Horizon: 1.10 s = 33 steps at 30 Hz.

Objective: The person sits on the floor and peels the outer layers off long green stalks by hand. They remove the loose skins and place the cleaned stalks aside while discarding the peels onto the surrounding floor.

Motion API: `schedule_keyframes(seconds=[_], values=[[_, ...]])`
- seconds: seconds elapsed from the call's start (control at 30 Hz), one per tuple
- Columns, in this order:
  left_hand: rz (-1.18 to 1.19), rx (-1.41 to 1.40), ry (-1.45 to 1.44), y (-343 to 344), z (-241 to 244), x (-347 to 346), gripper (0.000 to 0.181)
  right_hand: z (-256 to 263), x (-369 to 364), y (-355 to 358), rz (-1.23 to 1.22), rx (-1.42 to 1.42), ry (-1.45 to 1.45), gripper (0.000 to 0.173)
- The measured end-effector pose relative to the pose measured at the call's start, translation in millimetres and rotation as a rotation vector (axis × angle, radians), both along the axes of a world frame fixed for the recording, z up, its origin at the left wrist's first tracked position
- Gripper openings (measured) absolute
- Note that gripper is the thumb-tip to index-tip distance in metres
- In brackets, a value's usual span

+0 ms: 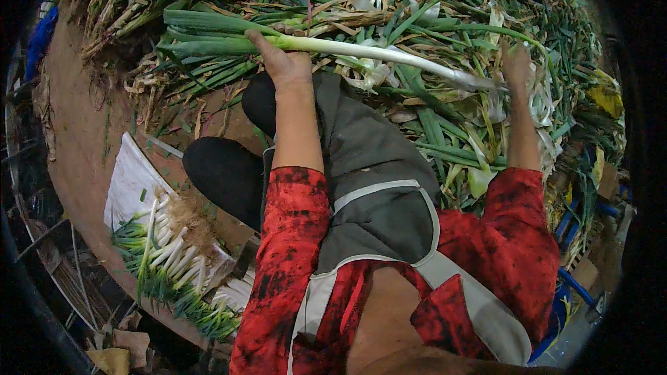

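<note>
A long green onion (365,52) lies across the view, its green leaves at the left and its white shank slanting down to the right. My left hand (285,62) grips it where the green meets the white, thumb on top. Near the white end, my right hand (516,65) is raised and blurred; whether it touches the stalk or holds anything cannot be told. Peeled leaves and pale skins (432,109) lie in a thick layer beneath and around both hands.
Untrimmed onions (140,0) with dry leaves are heaped at upper left. Cleaned onions (177,260) with roots and cut green tops lie in rows at lower left, beside a white sheet (133,182). A yellow item (605,99) sits among the leaves at right.
</note>
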<state>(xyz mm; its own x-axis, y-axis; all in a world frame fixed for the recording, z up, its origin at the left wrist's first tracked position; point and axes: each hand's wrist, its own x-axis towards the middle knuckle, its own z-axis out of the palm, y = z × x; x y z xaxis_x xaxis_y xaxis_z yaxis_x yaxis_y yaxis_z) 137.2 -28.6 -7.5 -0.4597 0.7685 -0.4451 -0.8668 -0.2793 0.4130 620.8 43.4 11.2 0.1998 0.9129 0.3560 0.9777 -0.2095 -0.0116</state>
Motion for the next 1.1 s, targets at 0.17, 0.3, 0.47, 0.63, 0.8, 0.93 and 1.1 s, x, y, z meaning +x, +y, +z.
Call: schedule_keyframes(seconds=[0.17, 0.3, 0.47, 0.63, 0.8, 0.93, 1.1], values=[[0.009, 0.059, -0.024, -7, -7, -10, 0.057, 1, -224, -40, 0.652, -0.703, 0.462, 0.063], [0.006, 0.23, -0.107, -15, 1, -19, 0.063, 9, -255, -31, 0.576, -1.27, 0.846, 0.055], [-0.012, 0.274, -0.125, -13, -11, -34, 0.07, -8, -238, -41, 0.503, -1.073, 1.332, 0.039], [0.093, 0.103, -0.146, -18, 35, -26, 0.072, 14, -173, -34, -0.192, -0.682, 1.947, 0.017], [0.083, 0.389, -0.222, -31, 9, -88, 0.073, 20, 42, -36, -0.273, -0.126, 1.289, 0.046], [0.238, 0.156, -0.14, -44, 5, -132, 0.07, 31, 175, -50, -0.181, -0.402, -0.066, 0.062], [0.275, -0.008, -0.024, -42, 23, -141, 0.064, 52, -35, -34, 0.498, -0.203, 0.232, 0.065]])
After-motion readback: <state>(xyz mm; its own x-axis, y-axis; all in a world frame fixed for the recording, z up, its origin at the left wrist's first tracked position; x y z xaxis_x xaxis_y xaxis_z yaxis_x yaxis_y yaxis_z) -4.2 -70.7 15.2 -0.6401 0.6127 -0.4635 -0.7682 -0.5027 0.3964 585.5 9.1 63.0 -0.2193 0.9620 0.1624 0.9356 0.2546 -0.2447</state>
